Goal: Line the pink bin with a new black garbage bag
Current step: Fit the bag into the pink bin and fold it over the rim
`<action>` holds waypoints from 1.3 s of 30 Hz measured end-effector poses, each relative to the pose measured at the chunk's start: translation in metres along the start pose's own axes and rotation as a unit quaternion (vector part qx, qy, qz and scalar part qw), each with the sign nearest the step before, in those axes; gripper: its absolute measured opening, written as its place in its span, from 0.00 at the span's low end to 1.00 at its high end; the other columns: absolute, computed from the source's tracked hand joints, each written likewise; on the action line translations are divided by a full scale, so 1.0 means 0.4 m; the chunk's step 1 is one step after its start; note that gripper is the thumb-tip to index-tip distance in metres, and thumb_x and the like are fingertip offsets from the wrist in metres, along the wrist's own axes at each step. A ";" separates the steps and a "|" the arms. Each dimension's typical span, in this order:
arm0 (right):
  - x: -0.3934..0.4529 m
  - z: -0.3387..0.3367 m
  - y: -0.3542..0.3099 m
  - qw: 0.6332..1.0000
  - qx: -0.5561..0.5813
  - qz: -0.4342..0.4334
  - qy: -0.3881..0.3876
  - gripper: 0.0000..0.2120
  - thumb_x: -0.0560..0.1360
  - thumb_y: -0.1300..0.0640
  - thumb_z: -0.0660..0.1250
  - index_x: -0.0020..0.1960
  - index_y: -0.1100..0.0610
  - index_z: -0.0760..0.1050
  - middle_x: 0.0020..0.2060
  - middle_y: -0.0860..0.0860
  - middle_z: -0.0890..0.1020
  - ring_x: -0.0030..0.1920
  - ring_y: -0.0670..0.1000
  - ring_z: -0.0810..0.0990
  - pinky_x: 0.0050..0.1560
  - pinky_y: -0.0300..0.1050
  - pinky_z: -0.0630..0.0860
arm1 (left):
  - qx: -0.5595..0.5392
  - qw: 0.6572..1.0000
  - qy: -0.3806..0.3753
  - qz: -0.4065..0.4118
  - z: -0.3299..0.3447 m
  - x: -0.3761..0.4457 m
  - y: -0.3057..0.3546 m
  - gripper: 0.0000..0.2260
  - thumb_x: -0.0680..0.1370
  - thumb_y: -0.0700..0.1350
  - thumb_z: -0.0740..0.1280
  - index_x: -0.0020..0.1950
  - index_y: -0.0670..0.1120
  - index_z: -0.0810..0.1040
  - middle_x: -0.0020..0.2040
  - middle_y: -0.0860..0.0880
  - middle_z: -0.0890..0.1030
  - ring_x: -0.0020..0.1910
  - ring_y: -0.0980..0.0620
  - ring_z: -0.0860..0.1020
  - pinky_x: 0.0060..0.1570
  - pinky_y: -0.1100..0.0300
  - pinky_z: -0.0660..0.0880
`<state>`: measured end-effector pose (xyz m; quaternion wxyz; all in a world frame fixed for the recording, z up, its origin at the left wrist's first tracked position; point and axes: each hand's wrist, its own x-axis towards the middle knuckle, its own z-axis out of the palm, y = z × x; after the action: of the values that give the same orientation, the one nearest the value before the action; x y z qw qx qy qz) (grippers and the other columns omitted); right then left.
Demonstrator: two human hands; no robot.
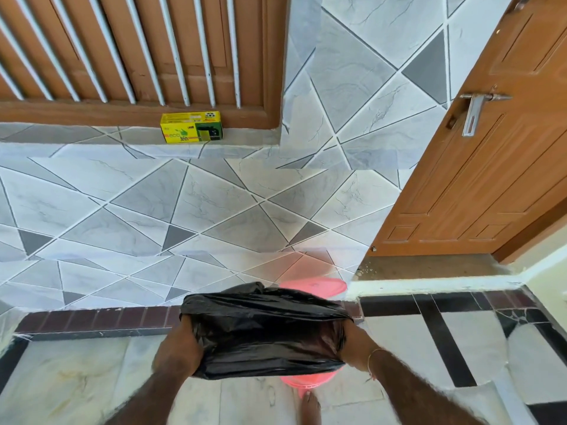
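1. The black garbage bag [264, 332] is stretched between the two hands, its long axis running left to right across the view, held above the floor.
2. The left hand [178, 352] has its grip closed on the bag's left edge, fingers tucked into the plastic; the right hand [357, 345] grips the right edge in the same way, fingers buried in the folds.
3. The pink bin [308, 378] stands on the floor directly under the bag and a little to the right of its middle. Only a pink arc shows below the bag's lower right edge, and another pink curve shows beyond the bag's top right.
4. So the bin lies below the grips and nearer the right hand than the left.
5. Judgement: the bag's mouth needs shifting slightly rightward to centre over the rim, then lowering straight down.
6. A yellow bag box [190, 127] sits on the ledge by the wall, well apart.
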<state>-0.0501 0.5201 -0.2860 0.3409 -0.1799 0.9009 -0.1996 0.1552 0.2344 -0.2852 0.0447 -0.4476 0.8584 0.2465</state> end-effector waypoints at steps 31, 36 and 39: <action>0.685 0.310 0.457 0.978 0.066 0.192 -0.048 0.13 0.72 0.57 0.64 0.55 0.56 0.70 0.49 0.57 0.82 0.49 0.61 0.81 0.46 0.47 0.76 | 0.043 0.979 -0.190 -0.054 0.873 0.375 0.213 0.11 0.78 0.50 0.53 0.58 0.49 0.66 0.57 0.46 0.78 0.52 0.39 0.79 0.46 0.52 0.72; 0.786 0.351 0.516 0.975 0.056 0.217 -0.004 0.21 0.70 0.54 0.67 0.61 0.58 0.70 0.53 0.58 0.82 0.53 0.63 0.80 0.54 0.50 0.78 | 0.044 0.977 -0.204 -0.031 0.970 0.504 0.177 0.20 0.73 0.50 0.63 0.63 0.48 0.64 0.57 0.43 0.79 0.52 0.37 0.79 0.50 0.46 0.77; 0.830 0.336 0.559 0.975 0.049 0.213 0.033 0.20 0.70 0.57 0.66 0.62 0.57 0.74 0.54 0.58 0.83 0.55 0.62 0.81 0.55 0.48 0.76 | 0.030 0.976 -0.215 -0.029 1.004 0.576 0.146 0.25 0.74 0.58 0.65 0.65 0.47 0.63 0.58 0.40 0.80 0.54 0.36 0.79 0.53 0.46 0.77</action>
<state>-0.2332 0.5268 -0.6663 0.3542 0.0393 0.9184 -0.1722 -0.0860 0.2763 -0.6823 0.2489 -0.4075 0.8222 0.3099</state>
